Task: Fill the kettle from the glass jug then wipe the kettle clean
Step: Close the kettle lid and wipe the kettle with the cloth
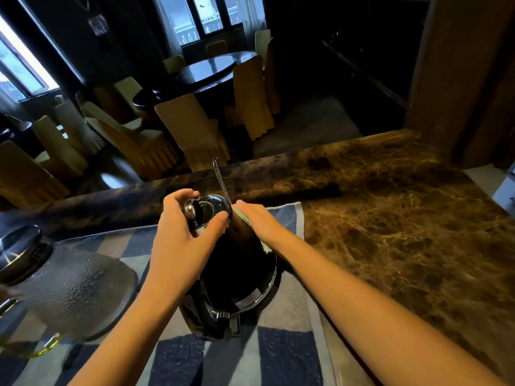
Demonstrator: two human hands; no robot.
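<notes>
Kettle [239,274] stands on our striped towel [287,355], glass jug [69,288] to its left. Our left hand [184,232] grips the kettle's shiny lid [207,207] with curled fingers; our right hand [259,218] presses a pale green cloth [242,214] flat against the kettle's right flank. Beyond the kettle runs the marble tabletop [390,218].

Restaurant dining room, round tables [207,68], covered chairs [192,126], marble counter [390,207]
</notes>
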